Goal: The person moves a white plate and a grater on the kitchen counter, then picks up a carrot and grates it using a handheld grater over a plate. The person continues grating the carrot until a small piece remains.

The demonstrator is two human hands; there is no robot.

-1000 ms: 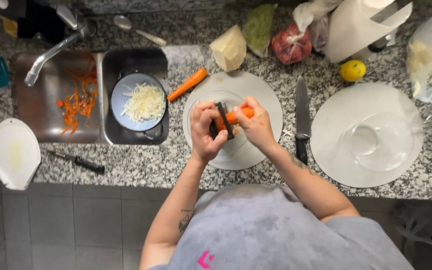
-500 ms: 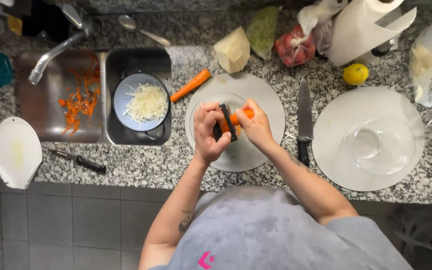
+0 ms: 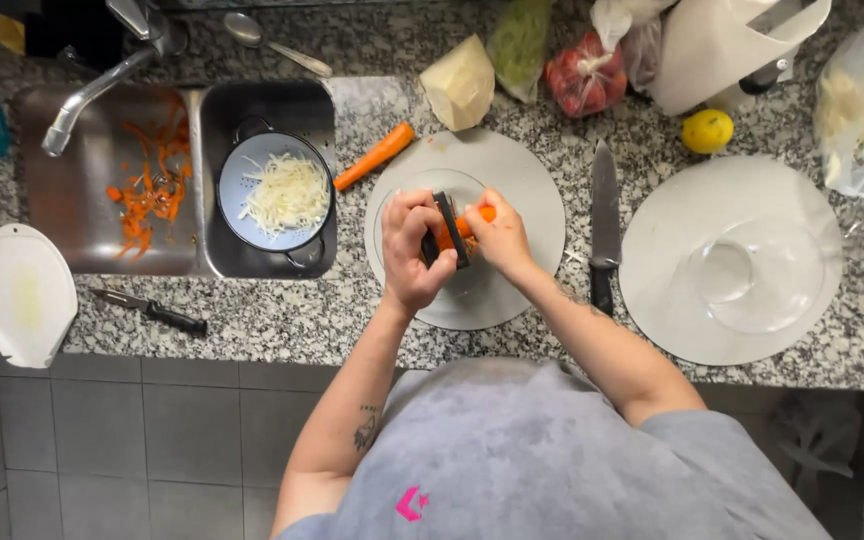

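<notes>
From the head view I see my left hand (image 3: pixel 414 250) with its fingers closed around a dark peeler (image 3: pixel 449 228), and my right hand (image 3: pixel 497 236) with its fingers gripping a carrot (image 3: pixel 464 226). The blade lies against the carrot, and both hands meet directly over a clear glass bowl (image 3: pixel 402 195) that sits on a round grey board (image 3: pixel 522 170) on the speckled desk (image 3: pixel 282 320).

Taking that board as my mark: a second, whole carrot (image 3: pixel 376 156) lies just beside its upper left edge. Further left is the sink (image 3: pixel 102 250), holding a blue colander (image 3: pixel 242 190) of pale shreds and a scatter of orange peelings (image 3: pixel 152 190). A small dark knife (image 3: pixel 147 311) lies on the desk below the sink. Just right of the board rests a big knife (image 3: pixel 603 220), point away from me, and beyond it a second round board (image 3: pixel 652 250) carrying another glass bowl (image 3: pixel 752 275). A lemon (image 3: pixel 707 130) sits above that.
</notes>
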